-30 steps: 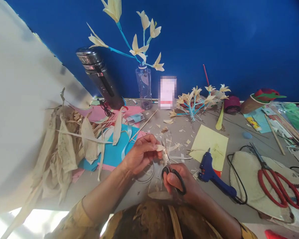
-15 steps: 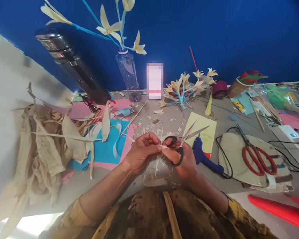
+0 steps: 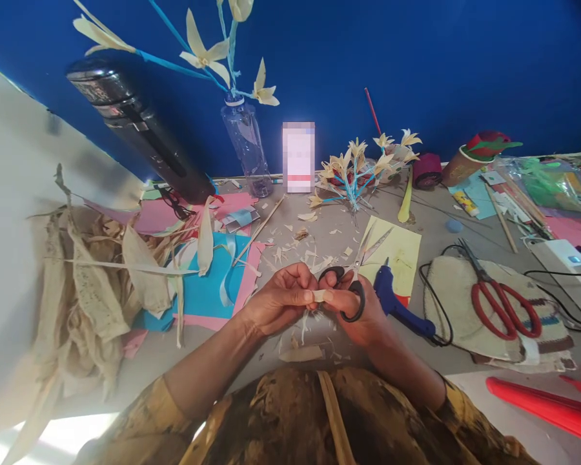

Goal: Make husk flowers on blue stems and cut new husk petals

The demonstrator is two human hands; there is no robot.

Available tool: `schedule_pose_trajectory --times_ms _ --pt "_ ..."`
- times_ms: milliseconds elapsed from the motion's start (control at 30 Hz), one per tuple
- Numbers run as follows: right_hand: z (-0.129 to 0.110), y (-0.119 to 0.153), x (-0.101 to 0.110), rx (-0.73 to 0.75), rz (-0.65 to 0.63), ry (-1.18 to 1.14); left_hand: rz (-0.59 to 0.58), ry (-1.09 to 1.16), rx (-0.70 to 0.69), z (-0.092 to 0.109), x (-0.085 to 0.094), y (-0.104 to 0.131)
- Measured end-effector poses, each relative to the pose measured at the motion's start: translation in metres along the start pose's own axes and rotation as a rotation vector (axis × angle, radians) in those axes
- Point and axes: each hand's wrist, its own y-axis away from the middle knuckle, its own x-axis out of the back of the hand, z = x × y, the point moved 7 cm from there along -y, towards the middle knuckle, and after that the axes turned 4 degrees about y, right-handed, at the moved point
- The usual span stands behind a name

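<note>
A small pale husk piece (image 3: 319, 296) is pinched between both hands. My left hand (image 3: 281, 300) closes thumb and fingers on its left end. My right hand (image 3: 361, 316) pinches the other end and also carries black-handled scissors (image 3: 353, 300), whose blades point away from me, slightly apart. Below and beyond the hands lie pale scraps (image 3: 303, 236) on the grey table. A blue glue gun (image 3: 397, 307) is just right of my right hand, partly over a yellow sheet (image 3: 404, 239).
Dried husks (image 3: 82, 290) hang at the left beside a blue sheet (image 3: 208, 284). A black flask (image 3: 145, 135), a plastic bottle (image 3: 246, 142) and husk flowers (image 3: 353, 174) stand at the back. Red-handled scissors (image 3: 506, 310) lie on a cloth (image 3: 455, 303) at the right.
The husk piece now shows its broader face between the fingertips. The scissors in my right hand have turned, with their blades more upright and closer together.
</note>
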Motion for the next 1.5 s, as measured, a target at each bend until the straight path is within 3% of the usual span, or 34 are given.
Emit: schedule_pose_trajectory --times_ms 200,333,433,567,733,867,1033,1300,1500 --pt "-0.004 -0.004 0.013 0.036 0.09 -0.159 0.071 0.061 -0.08 0.006 0.003 0.001" --pt "-0.008 -0.003 0.009 0.125 0.061 -0.057 0.112 -0.011 -0.125 0.01 0.002 0.002" --pt "-0.004 -0.001 0.008 0.092 0.078 0.053 0.128 -0.113 -0.151 0.01 0.0 0.003" --pt "-0.002 -0.001 0.007 0.047 0.043 0.071 0.087 -0.1 -0.095 0.004 -0.003 0.002" --pt "-0.002 -0.003 0.006 -0.031 -0.027 -0.07 0.061 0.005 -0.051 0.001 -0.001 0.001" --pt "-0.007 -0.004 0.012 0.076 0.033 -0.149 0.116 0.048 -0.097 0.006 0.005 0.001" --pt "-0.002 -0.003 0.011 0.109 0.077 0.042 0.14 0.02 -0.157 0.006 0.003 0.002" --pt "-0.004 -0.003 0.008 0.029 0.056 0.055 0.039 0.176 0.022 -0.005 -0.005 0.003" --pt "-0.008 -0.004 0.014 0.086 0.098 0.042 0.089 -0.111 -0.072 0.008 -0.003 0.006"
